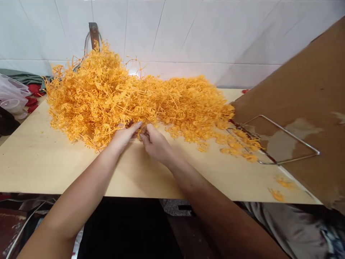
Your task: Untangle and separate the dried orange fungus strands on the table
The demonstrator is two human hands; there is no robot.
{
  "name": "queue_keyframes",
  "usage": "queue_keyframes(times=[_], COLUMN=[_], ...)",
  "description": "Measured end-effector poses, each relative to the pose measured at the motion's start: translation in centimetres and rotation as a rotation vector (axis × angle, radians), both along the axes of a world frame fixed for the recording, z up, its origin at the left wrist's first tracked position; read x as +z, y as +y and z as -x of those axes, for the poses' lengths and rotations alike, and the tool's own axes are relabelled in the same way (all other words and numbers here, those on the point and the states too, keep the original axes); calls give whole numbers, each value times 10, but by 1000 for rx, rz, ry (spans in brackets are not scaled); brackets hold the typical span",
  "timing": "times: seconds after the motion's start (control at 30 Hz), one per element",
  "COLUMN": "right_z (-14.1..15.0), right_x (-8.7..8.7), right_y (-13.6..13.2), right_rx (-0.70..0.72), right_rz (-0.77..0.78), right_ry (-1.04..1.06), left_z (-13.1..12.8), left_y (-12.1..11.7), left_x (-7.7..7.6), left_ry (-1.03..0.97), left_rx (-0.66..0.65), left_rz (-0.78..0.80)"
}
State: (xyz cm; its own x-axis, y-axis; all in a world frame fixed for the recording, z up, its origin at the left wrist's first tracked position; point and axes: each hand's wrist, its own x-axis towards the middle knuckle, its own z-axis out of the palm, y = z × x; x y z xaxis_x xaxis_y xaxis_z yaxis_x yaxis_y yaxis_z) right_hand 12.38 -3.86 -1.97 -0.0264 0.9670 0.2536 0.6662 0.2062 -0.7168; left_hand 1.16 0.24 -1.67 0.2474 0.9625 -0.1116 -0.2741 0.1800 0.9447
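Note:
A big heap of orange artificial flower sprigs, thin and frilly like plastic, lies across the table. At its near edge is my left hand, thumb stretched along the sprigs and the other fingers partly hidden among them. My right hand is close beside it, with thumb and forefinger pinched together on a small piece of the orange sprigs. The two hands nearly meet at the front of the heap. To the right, a flatter spread of orange flowers reaches toward a bent metal wire frame.
The pale wooden tabletop ends just in front of me. A large brown cardboard sheet leans on the right. Loose orange pieces lie near the right corner. At left are a clear plastic bag and red items. A tiled wall stands behind.

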Motion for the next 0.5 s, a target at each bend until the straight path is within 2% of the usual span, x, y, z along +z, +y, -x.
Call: queue_keyframes(times=[0.2,0.4,0.5], right_z=[-2,4,4], right_x=[-4,2,5], right_y=[9,1,-5], right_rx=[-61,141,184], right_rz=[102,55,14], right_ry=[-1,-130,-139], left_z=[-1,1,0], left_y=[3,9,8], left_x=[-3,-8,-7], left_ry=[-63,-2,14], left_rx=[25,114,154], left_rz=[-19,46,50])
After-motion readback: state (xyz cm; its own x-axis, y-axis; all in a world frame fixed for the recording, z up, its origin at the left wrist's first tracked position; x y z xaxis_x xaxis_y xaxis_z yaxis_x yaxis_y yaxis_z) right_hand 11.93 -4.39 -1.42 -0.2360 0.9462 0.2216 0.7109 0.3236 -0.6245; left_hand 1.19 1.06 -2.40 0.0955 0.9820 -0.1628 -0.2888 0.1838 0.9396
